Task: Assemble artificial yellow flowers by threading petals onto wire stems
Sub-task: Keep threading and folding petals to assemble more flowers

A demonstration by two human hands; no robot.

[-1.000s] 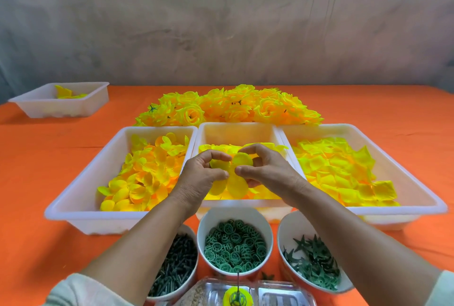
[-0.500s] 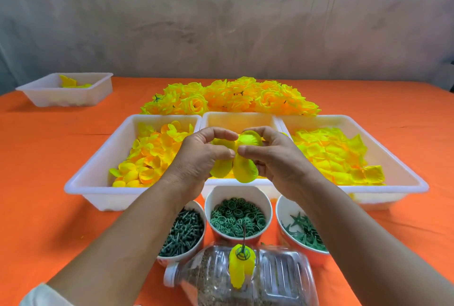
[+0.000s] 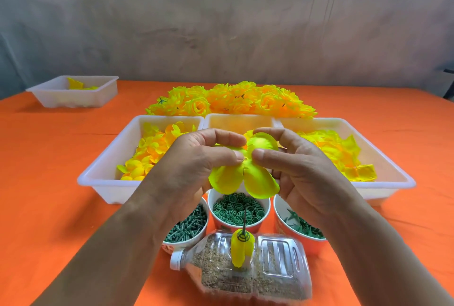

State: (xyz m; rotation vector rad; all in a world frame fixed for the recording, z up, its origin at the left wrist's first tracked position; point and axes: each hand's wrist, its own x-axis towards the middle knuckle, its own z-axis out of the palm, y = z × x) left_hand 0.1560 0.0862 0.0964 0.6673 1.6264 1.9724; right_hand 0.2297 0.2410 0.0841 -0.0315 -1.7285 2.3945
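Note:
A yellow petal piece (image 3: 258,182) with several lobes hangs in the air between my two hands, above the middle cup. My left hand (image 3: 196,165) pinches its left side with thumb and forefinger. My right hand (image 3: 302,170) pinches its right side the same way. Below them a thin wire stem (image 3: 244,217) stands upright out of a sand-filled plastic bottle (image 3: 245,273) lying on its side. A small yellow bud (image 3: 241,248) with a green ring sits threaded on that wire.
Three white trays (image 3: 105,175) of yellow petals lie behind my hands, with a heap of finished yellow flowers (image 3: 231,101) beyond. Three cups hold green pegs (image 3: 186,229), green rings (image 3: 235,210) and green star calyxes (image 3: 302,227). A small tray (image 3: 73,92) sits far left on the orange table.
Both hands carried the petal piece from over the middle tray toward me and lower. The petal has spread open between the fingers. The view tilted down, showing the bottle and wire.

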